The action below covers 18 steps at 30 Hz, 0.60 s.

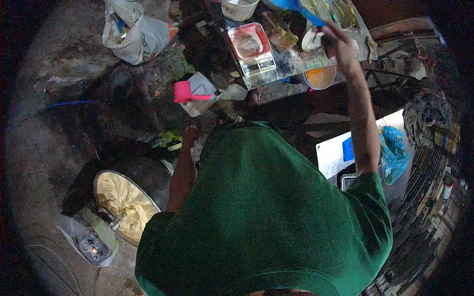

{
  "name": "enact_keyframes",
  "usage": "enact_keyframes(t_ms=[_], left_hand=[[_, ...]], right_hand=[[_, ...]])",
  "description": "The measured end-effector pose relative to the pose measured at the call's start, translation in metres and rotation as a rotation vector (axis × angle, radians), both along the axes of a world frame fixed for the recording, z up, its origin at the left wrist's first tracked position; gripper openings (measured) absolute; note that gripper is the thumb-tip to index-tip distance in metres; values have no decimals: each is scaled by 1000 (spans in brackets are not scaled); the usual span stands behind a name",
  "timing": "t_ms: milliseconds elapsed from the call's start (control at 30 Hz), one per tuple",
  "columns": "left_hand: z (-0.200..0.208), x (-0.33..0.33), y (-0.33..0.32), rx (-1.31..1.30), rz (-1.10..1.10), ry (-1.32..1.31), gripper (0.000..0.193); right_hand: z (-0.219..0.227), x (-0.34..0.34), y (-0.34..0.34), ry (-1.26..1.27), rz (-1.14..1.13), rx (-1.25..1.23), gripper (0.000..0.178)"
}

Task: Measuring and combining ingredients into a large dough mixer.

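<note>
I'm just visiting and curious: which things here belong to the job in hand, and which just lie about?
Seemingly in use:
Blue item, in the right hand
Scale, bearing a red tray
Mixer, pale mix inside

Seemingly lying about:
Pink dipper
White bag
Blue bag

Smooth-looking, long blue plastic tool [305,13] — crinkled white plastic sack [140,37] — matt green cloth shirt [266,197]; rough grey floor [54,79].

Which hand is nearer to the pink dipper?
Left. The left hand hangs just below the pink dipper in the picture; the right hand is farther off, up and to the right, holding a blue tool.
</note>
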State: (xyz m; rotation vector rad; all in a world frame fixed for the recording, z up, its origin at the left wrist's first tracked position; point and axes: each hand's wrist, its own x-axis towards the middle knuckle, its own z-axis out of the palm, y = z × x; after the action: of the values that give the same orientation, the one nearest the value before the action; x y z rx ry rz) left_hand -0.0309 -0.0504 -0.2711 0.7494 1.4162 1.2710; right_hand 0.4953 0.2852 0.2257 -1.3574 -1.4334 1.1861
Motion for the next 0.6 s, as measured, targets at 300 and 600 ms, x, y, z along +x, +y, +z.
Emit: enact_keyframes(t_ms=[300, 600], left_hand=[[126, 89, 163, -213, -639, 726, 25], [196, 211, 265, -7, -754, 304, 27]], right_hand=[[101, 70, 22, -9, -252, 250, 34], [76, 107, 81, -61, -239, 244, 31]])
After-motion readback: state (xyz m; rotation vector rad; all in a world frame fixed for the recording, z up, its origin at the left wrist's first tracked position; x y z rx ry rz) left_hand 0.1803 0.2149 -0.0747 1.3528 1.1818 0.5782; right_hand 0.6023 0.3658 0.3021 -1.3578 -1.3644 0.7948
